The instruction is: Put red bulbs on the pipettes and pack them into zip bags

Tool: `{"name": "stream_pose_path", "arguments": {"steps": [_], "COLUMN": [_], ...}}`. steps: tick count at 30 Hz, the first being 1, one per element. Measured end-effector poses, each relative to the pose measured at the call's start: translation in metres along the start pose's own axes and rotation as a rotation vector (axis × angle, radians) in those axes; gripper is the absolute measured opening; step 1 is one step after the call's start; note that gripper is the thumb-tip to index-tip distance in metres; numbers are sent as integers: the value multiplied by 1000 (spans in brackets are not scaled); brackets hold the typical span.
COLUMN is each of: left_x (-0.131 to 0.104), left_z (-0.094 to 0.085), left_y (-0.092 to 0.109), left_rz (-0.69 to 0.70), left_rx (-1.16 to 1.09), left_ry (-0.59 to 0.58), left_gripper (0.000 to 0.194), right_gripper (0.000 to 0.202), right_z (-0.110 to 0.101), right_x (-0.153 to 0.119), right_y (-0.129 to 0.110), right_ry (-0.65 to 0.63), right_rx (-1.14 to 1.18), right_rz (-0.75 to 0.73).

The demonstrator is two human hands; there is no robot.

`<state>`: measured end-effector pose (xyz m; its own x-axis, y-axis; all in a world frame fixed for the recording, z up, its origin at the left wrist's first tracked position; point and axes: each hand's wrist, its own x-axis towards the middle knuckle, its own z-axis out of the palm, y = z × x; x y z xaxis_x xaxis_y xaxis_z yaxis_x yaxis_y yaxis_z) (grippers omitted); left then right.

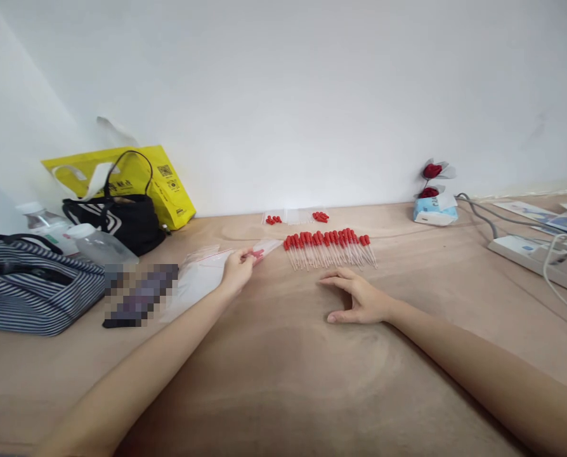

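Note:
My left hand [238, 270] is closed on a small clear plastic bag [268, 246] with a few red pieces in it. Under and beside that hand lie several flat clear zip bags [198, 276]. A row of red-tipped droppers or sticks [328, 244], with thin clear stems pointing toward me, lies side by side on the table. Just in front of the row my right hand [357, 298] rests with fingers curved apart and nothing in them. Farther back, two small clear bags hold red tips, one on the left [273, 220] and one on the right [320, 217].
To the left stand a striped bag [40, 285], a bottle [100, 244], a black bag [122, 222] and a yellow bag [169, 190]; a pixelated dark object [141, 295] lies nearby. At right are a tissue pack [434, 211] with red roses [432, 171] and a power strip [531, 254] with cables.

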<state>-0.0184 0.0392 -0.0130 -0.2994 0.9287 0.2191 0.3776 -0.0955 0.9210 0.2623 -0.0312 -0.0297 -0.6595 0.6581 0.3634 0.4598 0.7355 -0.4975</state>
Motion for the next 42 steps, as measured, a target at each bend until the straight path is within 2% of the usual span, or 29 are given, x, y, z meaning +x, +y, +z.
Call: {"name": "stream_pose_path", "arguments": {"steps": [4,9,12,15,19,21,24,25,27,29,30,33,36,40,41,42], "left_x": [3,1,-5,-18,-36,-37,-28,-23,-12,-3,1,8,9,6,5,3], "left_z": [25,34,38,39,20,4,-15,-18,-17,-10,-6,5,3,-27,-38,-49], "left_y": [1,-4,-6,-4,5,9,12,11,8,4,2,-2,-1,4,6,7], "left_rz": [-11,-32,-34,-15,12,156,478,556,614,576,547,483,484,517,473,396], "left_rx": [81,147,144,107,128,328,648,717,802,859,886,933,918,944,1007,1081], "left_ry": [118,213,175,75,-38,-112,-200,-257,-412,-527,-546,-510,-484,-451,-404,-307], "left_gripper": [26,32,38,46,43,32,27,30,37,39,39,40,41,46,44,41], "right_gripper": [69,68,68,69,69,69,68,68,68,67,67,68,67,67,68,68], "right_z": [0,1,1,1,1,1,1,1,1,1,1,1,1,0,-1,-1], "right_x": [0,0,0,0,0,0,0,0,0,0,0,0,0,1,1,1], "right_y": [0,1,2,2,1,0,-1,-1,-1,-1,0,1,2,0,0,0], "right_ry": [-3,-5,-5,-3,-7,-5,-2,-3,-5,-7,-8,-7,-11,-26,-29,-31], "right_rx": [3,7,1,-6,-12,-13,-21,-26,-32,-35,-36,-41,-41,-38,-38,-40], "right_rz": [-2,-26,-34,-31,-30,-27,-25,-26,-30,-36,-39,-43,-42,-34,-32,-32]}}
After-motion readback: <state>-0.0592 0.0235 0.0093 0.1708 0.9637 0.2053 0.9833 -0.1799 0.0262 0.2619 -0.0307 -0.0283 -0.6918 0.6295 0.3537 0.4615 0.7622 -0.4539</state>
